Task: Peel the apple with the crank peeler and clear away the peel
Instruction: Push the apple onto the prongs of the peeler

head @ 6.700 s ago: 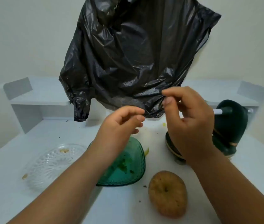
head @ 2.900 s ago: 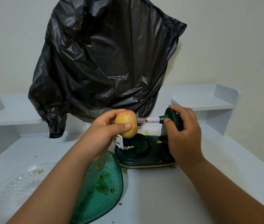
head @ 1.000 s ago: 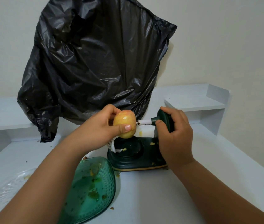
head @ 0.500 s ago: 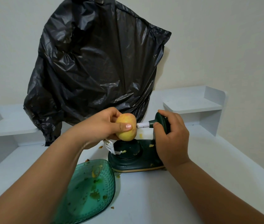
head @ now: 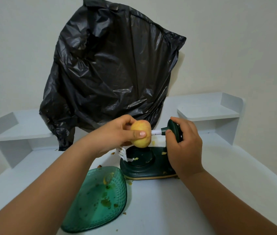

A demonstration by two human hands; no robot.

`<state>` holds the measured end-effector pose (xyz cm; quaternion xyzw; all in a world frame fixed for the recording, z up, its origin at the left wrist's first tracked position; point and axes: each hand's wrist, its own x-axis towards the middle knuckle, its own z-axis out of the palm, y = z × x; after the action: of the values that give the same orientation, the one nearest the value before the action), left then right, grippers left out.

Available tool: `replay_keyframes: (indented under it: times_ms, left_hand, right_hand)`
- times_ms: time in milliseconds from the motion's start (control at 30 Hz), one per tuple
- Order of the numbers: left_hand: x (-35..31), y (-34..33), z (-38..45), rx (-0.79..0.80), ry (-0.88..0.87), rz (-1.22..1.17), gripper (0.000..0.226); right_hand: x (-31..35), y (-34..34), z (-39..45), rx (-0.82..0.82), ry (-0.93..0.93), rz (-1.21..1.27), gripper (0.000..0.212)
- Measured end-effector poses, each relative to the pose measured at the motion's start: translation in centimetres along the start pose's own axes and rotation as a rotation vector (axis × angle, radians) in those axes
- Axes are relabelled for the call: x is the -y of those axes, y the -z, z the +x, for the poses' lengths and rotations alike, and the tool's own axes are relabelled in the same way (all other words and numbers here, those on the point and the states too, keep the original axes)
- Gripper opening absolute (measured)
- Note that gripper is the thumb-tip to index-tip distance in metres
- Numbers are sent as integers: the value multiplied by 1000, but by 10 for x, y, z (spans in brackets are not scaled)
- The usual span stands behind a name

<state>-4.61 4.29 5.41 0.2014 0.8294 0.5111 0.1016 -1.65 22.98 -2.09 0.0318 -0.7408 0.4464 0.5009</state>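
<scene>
A white bench (head: 176,206) fills the lower half of the frame, with two white shelf units, one at mid-left (head: 16,129) and one at mid-right (head: 209,112). One crumpled black rubbish bag (head: 110,73) hangs against the wall at upper centre, its lower edge drooping behind the hands. One green textured dish (head: 97,200) lies at lower centre, smeared with scraps of peel. Just right of it stands the one dark green crank peeler (head: 144,165), its white spindle (head: 156,132) pointing left from the upright housing.

The left hand (head: 115,136) grips the one apple (head: 141,134) at the centre of the frame, fingers behind it and the thumb across its front, holding it against the tip of the spindle above the peeler's round base. The skin is whole; peeling has not begun. The right hand (head: 183,146) is wrapped around the peeler's upright housing, bracing it.

The likely step is seating the apple on the prongs. If it goes on off-centre, it would probably wobble when cranked and the blade would skip or gouge. Too shallow a push could let the fruit spin loose or drop into the base. A hard shove with a weak brace might slide the peeler across the smooth bench. The left thumb lies close to the spindle tip and could be pricked if the apple slips.
</scene>
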Motion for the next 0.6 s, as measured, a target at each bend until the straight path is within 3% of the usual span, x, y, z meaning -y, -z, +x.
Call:
replay_keyframes:
  times_ms: [67, 167, 233, 367, 500, 600]
  left_hand:
    - [4, -5, -14, -119, -63, 105, 45]
    - [20, -10, -57, -388, -89, 267, 64]
    - [33, -16, -95, -460, -99, 386, 66]
    - [60, -32, -146, -338, -74, 710, 53]
    - [74, -32, -152, -249, -108, 726, 26]
    - [77, -26, -143, -269, -154, 770, 13]
  right_hand:
    - [-1, 2, -1, 9, -1, -10, 36]
    - [-2, 3, -1, 19, 7, -23, 37]
    - [-2, 2, -1, 27, 17, -29, 37]
    - [-1, 0, -2, 45, 50, -35, 39]
    - [-1, 2, -4, 69, 87, -36, 42]
    - [-2, 3, -4, 70, 87, -35, 43]
